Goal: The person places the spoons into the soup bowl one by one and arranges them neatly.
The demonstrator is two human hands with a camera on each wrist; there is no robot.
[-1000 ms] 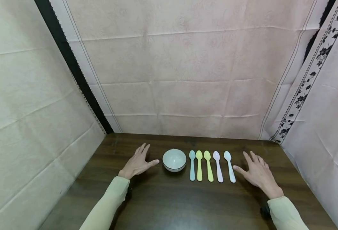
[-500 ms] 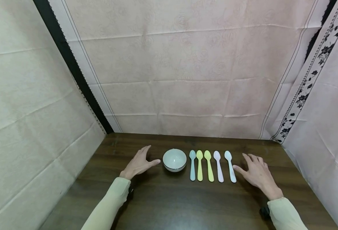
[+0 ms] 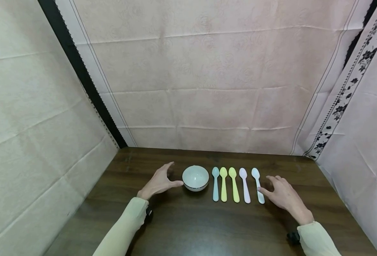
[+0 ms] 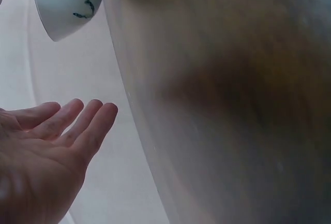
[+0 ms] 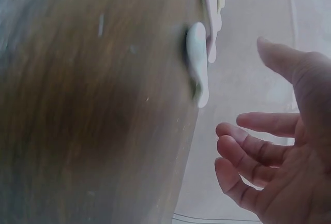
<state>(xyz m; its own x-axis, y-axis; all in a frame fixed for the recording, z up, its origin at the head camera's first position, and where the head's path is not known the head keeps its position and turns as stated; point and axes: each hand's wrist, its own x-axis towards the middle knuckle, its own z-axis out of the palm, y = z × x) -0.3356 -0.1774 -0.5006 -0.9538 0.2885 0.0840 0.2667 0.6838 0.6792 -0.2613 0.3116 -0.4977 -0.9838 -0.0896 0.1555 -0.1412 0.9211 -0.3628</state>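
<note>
A small pale bowl (image 3: 195,177) with a dark rim stands on the table, and a dark mark shows on its outer side in the left wrist view. Just left of it is my left hand (image 3: 158,182), fingers spread and thumb tip right at the bowl's side. To the right of the bowl, several spoons lie in a row: a light blue spoon (image 3: 215,185), two yellow-green ones, a lavender spoon (image 3: 245,185) and a pale blue spoon (image 3: 258,185). My right hand (image 3: 284,195) hovers by that last spoon, thumb overlapping its handle in the head view, fingers loosely bent and holding nothing.
The dark wooden table (image 3: 188,224) reaches back to a pale cloth (image 3: 194,89) hanging behind it. More cloth hangs at the left (image 3: 47,142) and right (image 3: 361,149) sides. A dark device (image 3: 293,237) sits at my right wrist.
My left hand has moved right, closer to the bowl. My right hand has shifted left toward the pale blue spoon, its fingers bending more. Bowl and spoons lie as before.
</note>
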